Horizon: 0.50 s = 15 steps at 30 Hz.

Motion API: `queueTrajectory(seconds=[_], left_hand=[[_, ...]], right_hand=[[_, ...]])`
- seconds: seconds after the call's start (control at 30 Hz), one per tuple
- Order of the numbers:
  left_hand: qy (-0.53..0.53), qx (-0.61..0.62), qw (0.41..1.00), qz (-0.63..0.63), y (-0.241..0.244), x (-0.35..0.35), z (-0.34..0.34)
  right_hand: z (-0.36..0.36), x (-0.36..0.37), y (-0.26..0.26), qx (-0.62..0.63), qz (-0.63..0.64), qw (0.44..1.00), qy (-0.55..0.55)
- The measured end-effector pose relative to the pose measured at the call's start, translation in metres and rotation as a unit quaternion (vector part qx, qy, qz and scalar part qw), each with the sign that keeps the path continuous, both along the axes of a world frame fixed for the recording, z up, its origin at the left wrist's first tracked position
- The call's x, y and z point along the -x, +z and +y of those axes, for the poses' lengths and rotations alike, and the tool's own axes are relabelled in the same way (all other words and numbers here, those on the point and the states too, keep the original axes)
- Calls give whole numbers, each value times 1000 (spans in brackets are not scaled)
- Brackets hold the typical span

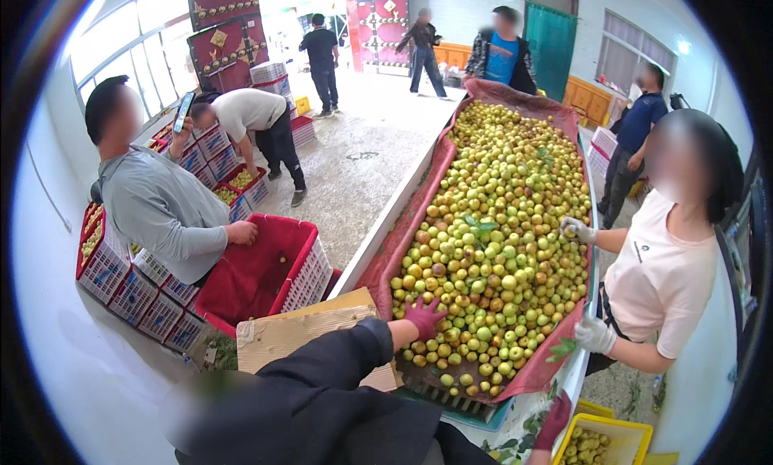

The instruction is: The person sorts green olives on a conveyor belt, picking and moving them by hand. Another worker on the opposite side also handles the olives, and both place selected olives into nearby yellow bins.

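My left hand (426,317), in a maroon glove, lies with fingers spread on the near left side of a heap of green and brown jujube-like fruit (501,247). The fruit rests on red cloth (416,223) spread over a long sorting table. Low at the right, my right hand (554,421), also maroon-gloved, is by the table's near right edge; its grip is unclear. Leaves (525,441) are scattered beside it. A yellow crate (646,432) holding fruit stands just to its right. A slatted grate (450,398) shows under the heap's near end.
A cardboard piece (302,338) is left of my arm. Beyond it, a person with a phone holds a red-lined white crate (308,272). At right, a person in white gloves (595,335) handles fruit and leaves. Stacked crates (124,290) line the left wall; others stand farther off.
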<state>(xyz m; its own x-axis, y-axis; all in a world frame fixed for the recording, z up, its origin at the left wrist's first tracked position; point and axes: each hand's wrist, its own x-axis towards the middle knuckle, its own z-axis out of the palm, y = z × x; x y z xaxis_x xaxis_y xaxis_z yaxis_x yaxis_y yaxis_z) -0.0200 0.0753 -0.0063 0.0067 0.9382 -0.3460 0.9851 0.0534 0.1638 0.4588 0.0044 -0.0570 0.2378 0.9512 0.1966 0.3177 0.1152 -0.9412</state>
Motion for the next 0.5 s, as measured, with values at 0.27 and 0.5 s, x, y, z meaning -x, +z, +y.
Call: queueTrajectory(seconds=[0.27,0.5], left_hand=[[-45,34,998,-16,0,-14,-30],[-160,45,986,33,-40,-12,-51]], right_hand=[[78,117,14,-35,-392,911,125],[113,157,33,304,-298,890,161]])
